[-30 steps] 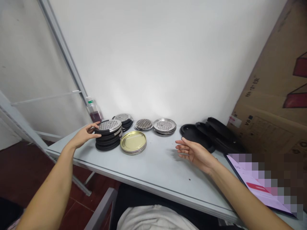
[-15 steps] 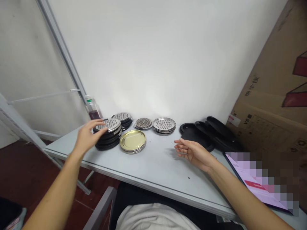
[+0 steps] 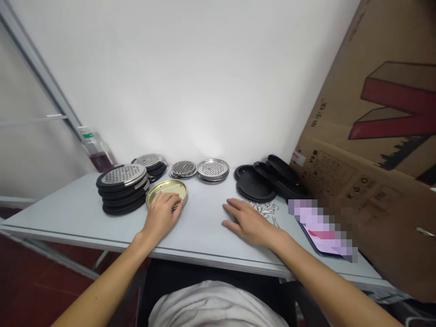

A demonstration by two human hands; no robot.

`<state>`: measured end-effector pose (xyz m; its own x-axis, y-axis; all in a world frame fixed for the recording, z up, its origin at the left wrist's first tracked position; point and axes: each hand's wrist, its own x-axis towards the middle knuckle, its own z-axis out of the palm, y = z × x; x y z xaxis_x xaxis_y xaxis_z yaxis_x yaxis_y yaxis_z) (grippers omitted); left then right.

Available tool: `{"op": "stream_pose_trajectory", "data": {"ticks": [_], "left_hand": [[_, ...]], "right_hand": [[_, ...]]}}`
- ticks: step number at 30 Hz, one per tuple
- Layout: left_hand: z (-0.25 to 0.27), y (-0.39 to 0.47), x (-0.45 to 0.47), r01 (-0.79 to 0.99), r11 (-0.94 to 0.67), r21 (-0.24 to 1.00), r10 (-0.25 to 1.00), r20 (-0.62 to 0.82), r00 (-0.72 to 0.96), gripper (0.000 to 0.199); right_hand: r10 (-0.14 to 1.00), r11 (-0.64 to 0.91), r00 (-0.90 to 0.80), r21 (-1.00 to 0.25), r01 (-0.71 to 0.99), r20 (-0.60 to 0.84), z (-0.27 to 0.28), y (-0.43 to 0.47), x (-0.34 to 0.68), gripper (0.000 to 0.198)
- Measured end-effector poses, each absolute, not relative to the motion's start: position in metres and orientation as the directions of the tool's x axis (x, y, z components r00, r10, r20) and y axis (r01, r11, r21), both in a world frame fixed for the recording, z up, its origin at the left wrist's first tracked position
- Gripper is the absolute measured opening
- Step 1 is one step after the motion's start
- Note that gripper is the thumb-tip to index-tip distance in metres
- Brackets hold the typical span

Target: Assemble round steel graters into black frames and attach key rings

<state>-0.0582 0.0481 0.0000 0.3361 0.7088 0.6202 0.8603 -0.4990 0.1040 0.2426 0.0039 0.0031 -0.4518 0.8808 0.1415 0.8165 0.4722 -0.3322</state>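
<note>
Head view: round black-rimmed perforated steel discs [image 3: 122, 189] seem done, gold metal plates [image 3: 168, 186] prob. remain under L hand [image 3: 162, 214] (fingers' grip: can't tell), R hand [image 3: 251, 222] w/ fingers wide.

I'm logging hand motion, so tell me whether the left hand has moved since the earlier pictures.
Yes: the left hand has moved rightward, from the black-rimmed stack to the gold-coloured discs, judged against that stack on the table.
</note>
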Motion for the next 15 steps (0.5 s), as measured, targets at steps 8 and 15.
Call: {"op": "stream_pose_trajectory", "data": {"ticks": [8, 15], "left_hand": [[-0.007, 0.05, -0.057, 0.826, -0.524, 0.209, 0.7, 0.658, 0.278, 0.016], [-0.001, 0.05, -0.056, 0.793, -0.548, 0.267, 0.647, 0.735, 0.2, 0.015]], "right_hand": [[0.921, 0.378, -0.386, -0.358, 0.854, 0.054, -0.005, -0.028, 0.247, 0.075], [0.915, 0.397, -0.39, -0.39, 0.831, 0.099, -0.007, -0.025, 0.251, 0.073]]}}
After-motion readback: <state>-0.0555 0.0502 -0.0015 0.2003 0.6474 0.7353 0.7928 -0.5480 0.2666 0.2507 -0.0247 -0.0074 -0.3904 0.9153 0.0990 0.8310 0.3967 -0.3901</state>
